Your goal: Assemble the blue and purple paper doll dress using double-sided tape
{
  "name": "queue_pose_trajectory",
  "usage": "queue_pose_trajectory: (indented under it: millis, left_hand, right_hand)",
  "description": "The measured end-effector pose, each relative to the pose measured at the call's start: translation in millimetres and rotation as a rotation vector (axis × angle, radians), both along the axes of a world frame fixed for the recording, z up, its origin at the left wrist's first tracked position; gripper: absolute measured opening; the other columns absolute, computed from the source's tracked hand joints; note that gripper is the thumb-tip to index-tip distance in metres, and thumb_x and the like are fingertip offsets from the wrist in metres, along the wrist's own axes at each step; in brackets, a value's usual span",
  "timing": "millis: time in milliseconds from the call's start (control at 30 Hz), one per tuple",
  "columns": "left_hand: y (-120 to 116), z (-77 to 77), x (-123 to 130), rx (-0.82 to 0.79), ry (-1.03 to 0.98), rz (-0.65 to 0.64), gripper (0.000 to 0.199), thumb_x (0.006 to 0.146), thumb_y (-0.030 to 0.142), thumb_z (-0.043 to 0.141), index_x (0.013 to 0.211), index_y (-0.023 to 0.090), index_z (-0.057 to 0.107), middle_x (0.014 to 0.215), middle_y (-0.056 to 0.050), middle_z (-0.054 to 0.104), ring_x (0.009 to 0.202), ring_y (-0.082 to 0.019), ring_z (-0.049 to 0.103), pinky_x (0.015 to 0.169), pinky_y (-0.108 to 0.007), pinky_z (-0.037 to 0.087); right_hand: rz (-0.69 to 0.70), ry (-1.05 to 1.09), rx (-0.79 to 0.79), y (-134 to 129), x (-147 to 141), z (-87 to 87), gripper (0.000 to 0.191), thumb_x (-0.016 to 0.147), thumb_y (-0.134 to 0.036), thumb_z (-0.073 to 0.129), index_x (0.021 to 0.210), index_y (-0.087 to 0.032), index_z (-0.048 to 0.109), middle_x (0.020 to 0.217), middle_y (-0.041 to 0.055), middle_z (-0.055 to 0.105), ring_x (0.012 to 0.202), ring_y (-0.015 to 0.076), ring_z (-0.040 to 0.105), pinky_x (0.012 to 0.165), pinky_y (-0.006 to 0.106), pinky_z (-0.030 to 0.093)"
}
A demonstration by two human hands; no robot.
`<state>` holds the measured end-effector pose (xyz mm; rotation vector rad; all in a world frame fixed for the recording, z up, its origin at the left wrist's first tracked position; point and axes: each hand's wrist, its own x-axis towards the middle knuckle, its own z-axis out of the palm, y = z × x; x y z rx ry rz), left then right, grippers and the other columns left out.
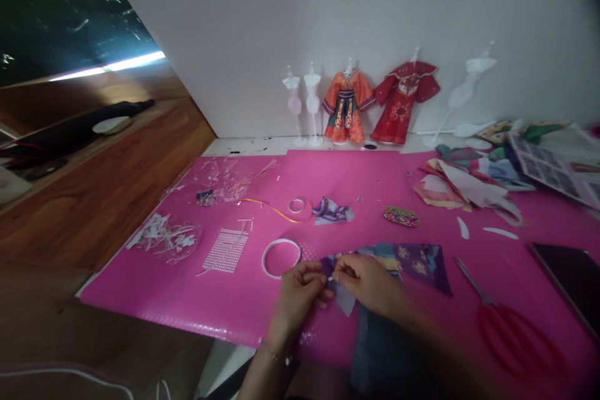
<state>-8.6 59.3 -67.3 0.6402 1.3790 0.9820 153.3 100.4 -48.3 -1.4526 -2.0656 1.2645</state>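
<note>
Near the front edge of the pink mat, a purple and blue patterned fabric piece stretches from my fingers out to the right. My left hand is closed on its left end, fingertips curled together. Close beside it, my right hand pinches the same end, where a small white bit shows between the hands. A pale flap of the cloth hangs below the fingertips. Just left of my left hand lies a white tape ring.
Red-handled scissors lie at right, beside a dark flat device. Farther back are a bead-filled oval case, a purple fabric scrap, a rhinestone sheet and white scraps. Small dress forms, including an orange robe and red gown, line the wall.
</note>
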Motion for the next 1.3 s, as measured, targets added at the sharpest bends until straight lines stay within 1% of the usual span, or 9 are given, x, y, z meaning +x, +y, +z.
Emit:
queue_pose_trajectory:
  millis: [200,367,600,1133,1300]
  left_hand:
    - [0.3,0.7,0.4,0.002,-0.005,-0.008,0.036,0.058,0.027,0.075,0.088,0.015,0.059,0.062,0.0,0.07,0.045,-0.014,0.065,0.041,-0.021,0.047]
    - [-0.1,-0.1,0.3,0.004,-0.01,-0.008,0.037,0.057,0.027,0.075,0.087,0.015,0.059,0.061,0.0,0.07,0.045,-0.014,0.065,0.041,-0.021,0.047]
    - [0.7,-0.6,0.1,0.008,-0.014,-0.009,0.037,0.058,0.027,0.076,0.088,0.014,0.059,0.062,0.0,0.07,0.042,-0.012,0.062,0.04,-0.021,0.047]
    - [1.5,-1.1,0.0,0.012,-0.01,-0.014,0.038,0.057,0.027,0.076,0.088,0.013,0.059,0.057,0.001,0.069,0.043,-0.014,0.063,0.04,-0.021,0.047]
    - [1.3,-2.7,0.0,0.013,-0.009,-0.015,0.037,0.058,0.026,0.075,0.089,0.012,0.059,0.058,0.001,0.069,0.041,-0.012,0.062,0.04,-0.021,0.047]
  right_hand:
    - [0.002,0.005,0.001,-0.4,-0.7,0.7,0.015,0.082,-0.015,0.054,0.071,-0.017,0.063,0.059,-0.0018,0.058,0.056,0.0115,0.047,0.053,0.024,0.029]
    - [-0.006,0.004,0.01,-0.5,-0.7,1.5,0.015,0.082,-0.014,0.054,0.071,-0.017,0.063,0.059,-0.0018,0.058,0.055,0.0117,0.047,0.053,0.025,0.029]
    - [-0.003,0.003,0.01,-0.2,-0.9,0.5,0.014,0.081,-0.014,0.054,0.07,-0.018,0.063,0.059,-0.002,0.058,0.055,0.0116,0.047,0.053,0.024,0.029]
    - [-0.001,-0.012,0.018,-1.2,-1.3,1.0,0.015,0.082,-0.012,0.055,0.071,-0.017,0.064,0.059,-0.0016,0.058,0.055,0.0114,0.046,0.053,0.024,0.029]
    - [-0.01,-0.02,0.035,-0.6,-2.4,0.5,0.015,0.081,-0.012,0.056,0.071,-0.017,0.065,0.057,-0.002,0.058,0.053,0.0111,0.046,0.053,0.024,0.028]
